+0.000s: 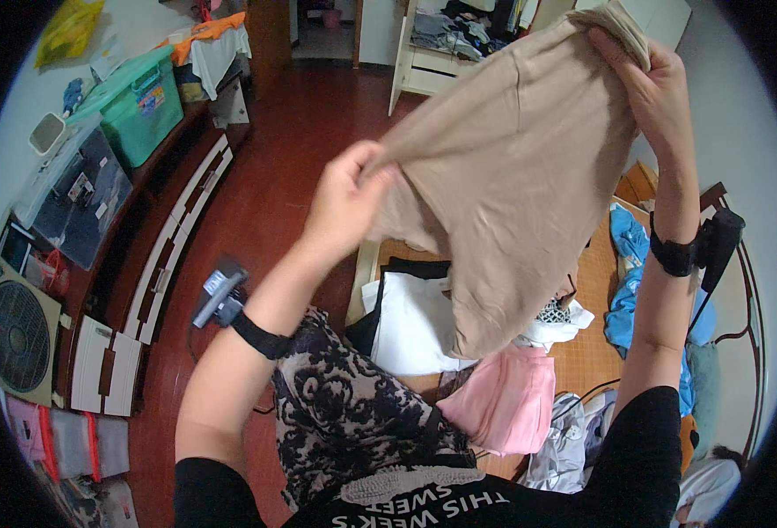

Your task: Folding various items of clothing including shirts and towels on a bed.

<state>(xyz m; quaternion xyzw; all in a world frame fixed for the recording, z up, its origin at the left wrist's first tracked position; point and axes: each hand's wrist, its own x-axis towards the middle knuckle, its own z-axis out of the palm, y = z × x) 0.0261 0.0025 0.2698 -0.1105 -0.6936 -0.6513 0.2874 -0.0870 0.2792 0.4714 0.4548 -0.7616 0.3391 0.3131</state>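
Observation:
A pair of beige shorts [529,167] is stretched out in the air between my two hands. My right hand [648,75], raised high at the right, grips the thick banded edge with the thumb on the near side. Lower and to the left, my left hand [351,198] pinches another edge of the cloth; it is slightly blurred. The lower end of the shorts hangs free above a folded white garment [410,326] and a pink garment [507,400] on the bed.
The bed's woven mat [582,361] also bears a blue cloth [624,282] and grey clothes [560,449]. Patterned black-and-beige fabric [344,396] covers my lap. Along the left wall stand a low cabinet [155,282], a green bin [133,114] and a fan [19,326]. An open wardrobe [432,79] stands beyond.

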